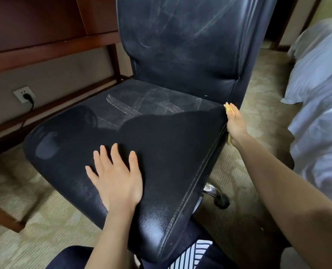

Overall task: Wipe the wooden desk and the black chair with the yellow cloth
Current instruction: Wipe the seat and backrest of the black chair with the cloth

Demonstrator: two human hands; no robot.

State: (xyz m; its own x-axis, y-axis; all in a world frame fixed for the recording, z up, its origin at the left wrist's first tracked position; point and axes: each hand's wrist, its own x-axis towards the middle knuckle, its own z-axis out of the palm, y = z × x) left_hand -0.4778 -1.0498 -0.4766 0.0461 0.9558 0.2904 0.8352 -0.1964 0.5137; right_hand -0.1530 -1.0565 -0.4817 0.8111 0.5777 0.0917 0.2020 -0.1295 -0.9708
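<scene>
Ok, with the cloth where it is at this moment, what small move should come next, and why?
Probably draw the yellow cloth forward along the right side edge of the seat. The right hand grips it against that edge near the rear corner, the left hand lies flat on the seat, steadying the black chair, and the side looks unwiped from here.
</scene>
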